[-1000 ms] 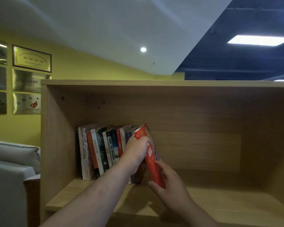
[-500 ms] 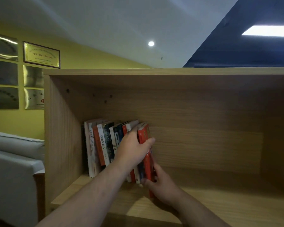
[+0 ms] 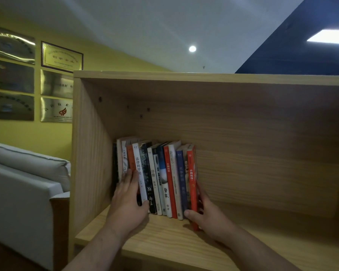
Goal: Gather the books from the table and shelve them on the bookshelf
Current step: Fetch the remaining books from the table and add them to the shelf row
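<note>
Left hand (image 3: 128, 200) has dropped from red book (image 3: 192, 184) to leftmost spines.

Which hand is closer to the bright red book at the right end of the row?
The right hand. It touches the red book, thumb at the spine's base and fingers along its right cover. The left hand lies flat on the spines at the row's left end, several books away.

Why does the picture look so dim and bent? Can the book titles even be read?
Head view: the bookshelf interior sits in shadow, lit only by a ceiling spot and a bright panel; the wide-angle lens tilts and bows its straight edges; the wall plaques show glare streaks; some spines on the books read clearly, the darker ones blur.
</note>
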